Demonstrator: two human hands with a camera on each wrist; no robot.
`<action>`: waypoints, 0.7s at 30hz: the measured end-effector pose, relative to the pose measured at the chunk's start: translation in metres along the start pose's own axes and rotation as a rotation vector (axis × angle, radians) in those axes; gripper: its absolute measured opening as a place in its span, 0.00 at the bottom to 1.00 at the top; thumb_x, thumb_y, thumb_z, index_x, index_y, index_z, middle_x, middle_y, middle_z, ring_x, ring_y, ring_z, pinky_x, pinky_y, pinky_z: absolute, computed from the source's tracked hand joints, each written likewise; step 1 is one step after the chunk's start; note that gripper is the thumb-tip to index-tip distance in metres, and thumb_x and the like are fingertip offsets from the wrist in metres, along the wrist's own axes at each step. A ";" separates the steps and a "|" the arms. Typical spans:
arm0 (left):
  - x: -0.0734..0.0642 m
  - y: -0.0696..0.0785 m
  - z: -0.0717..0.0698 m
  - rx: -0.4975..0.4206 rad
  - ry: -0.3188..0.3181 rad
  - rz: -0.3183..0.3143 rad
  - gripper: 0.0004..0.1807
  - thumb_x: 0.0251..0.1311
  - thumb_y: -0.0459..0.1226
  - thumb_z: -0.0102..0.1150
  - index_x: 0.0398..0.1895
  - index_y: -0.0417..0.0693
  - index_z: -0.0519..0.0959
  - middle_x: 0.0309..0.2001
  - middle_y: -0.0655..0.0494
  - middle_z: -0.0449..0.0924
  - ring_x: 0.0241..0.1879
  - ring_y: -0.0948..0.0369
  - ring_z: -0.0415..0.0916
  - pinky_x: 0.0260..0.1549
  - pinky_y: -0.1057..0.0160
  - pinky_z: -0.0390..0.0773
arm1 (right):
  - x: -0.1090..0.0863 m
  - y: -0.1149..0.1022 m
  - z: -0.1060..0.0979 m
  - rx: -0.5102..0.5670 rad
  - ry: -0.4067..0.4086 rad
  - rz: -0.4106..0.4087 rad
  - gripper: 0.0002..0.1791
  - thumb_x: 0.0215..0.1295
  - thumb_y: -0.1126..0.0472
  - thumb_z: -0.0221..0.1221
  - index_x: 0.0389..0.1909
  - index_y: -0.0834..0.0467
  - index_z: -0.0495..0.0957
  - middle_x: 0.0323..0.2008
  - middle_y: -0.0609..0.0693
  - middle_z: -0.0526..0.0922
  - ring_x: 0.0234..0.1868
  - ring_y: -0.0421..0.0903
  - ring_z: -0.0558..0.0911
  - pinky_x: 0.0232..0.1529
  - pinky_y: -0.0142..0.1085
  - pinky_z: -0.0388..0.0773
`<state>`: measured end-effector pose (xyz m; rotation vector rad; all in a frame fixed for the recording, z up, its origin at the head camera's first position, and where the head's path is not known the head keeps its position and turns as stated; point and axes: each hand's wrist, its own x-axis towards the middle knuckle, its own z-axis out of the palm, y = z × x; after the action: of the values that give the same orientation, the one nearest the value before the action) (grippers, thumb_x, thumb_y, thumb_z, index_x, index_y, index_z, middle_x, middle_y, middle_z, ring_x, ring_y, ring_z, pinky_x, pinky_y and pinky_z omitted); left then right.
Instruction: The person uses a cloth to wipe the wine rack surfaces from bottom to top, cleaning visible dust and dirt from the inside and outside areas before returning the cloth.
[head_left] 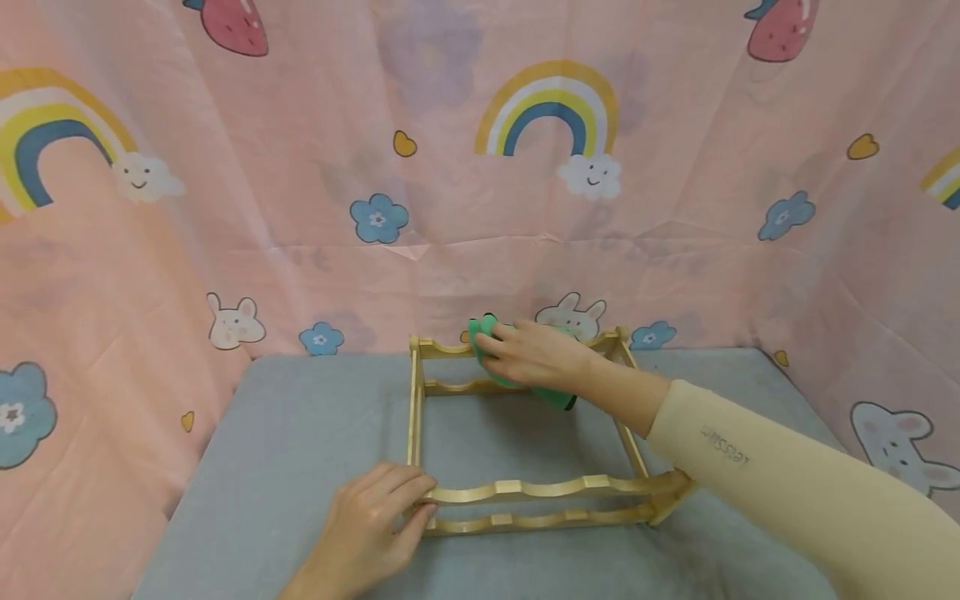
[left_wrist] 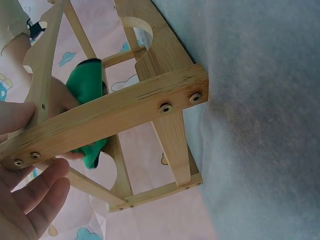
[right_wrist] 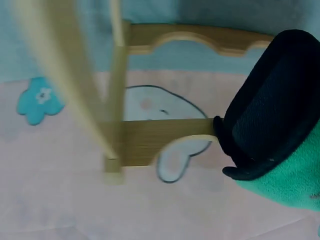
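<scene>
A pale wooden rack [head_left: 507,490] with scalloped rails stands on the grey-covered surface. My left hand [head_left: 375,518] grips its near left corner, thumb and fingers on either side of the upper rail in the left wrist view. At the far side, my right hand [head_left: 542,357] holds a green cloth [left_wrist: 84,82] with black edging over the upper back rail. The right wrist view shows the cloth's dark fold [right_wrist: 275,100] against the scalloped rail [right_wrist: 167,135]; that hand's fingers are out of sight there.
Grey fabric [head_left: 300,442] covers the surface under and around the rack. A pink curtain [head_left: 465,275] printed with rainbows, flowers and rabbits hangs close behind the rack and along both sides. The right forearm's beige sleeve [head_left: 765,467] passes over the rack's right side.
</scene>
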<state>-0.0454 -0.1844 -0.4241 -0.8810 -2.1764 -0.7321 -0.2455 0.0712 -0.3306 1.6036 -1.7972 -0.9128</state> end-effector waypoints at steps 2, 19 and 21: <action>0.000 0.000 0.000 0.001 0.001 0.000 0.15 0.48 0.32 0.76 0.41 0.50 0.88 0.41 0.61 0.87 0.37 0.62 0.84 0.34 0.63 0.86 | 0.010 0.000 0.000 -0.004 0.017 0.005 0.14 0.73 0.49 0.65 0.53 0.51 0.84 0.50 0.53 0.73 0.37 0.46 0.69 0.27 0.31 0.69; 0.002 -0.001 0.000 -0.009 -0.014 0.007 0.11 0.55 0.33 0.75 0.41 0.49 0.87 0.41 0.61 0.87 0.37 0.63 0.83 0.35 0.67 0.86 | 0.063 -0.020 -0.002 0.066 -0.055 0.041 0.13 0.74 0.59 0.65 0.56 0.49 0.81 0.56 0.52 0.71 0.44 0.48 0.73 0.36 0.32 0.81; 0.002 -0.001 0.001 -0.004 -0.011 0.006 0.11 0.55 0.33 0.75 0.41 0.49 0.87 0.41 0.62 0.86 0.37 0.63 0.83 0.34 0.67 0.86 | 0.060 -0.020 -0.002 0.068 -0.063 0.037 0.11 0.74 0.59 0.65 0.55 0.49 0.82 0.55 0.52 0.71 0.45 0.48 0.73 0.36 0.33 0.82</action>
<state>-0.0474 -0.1834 -0.4235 -0.8952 -2.1820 -0.7310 -0.2399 0.0102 -0.3474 1.5937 -1.9138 -0.9040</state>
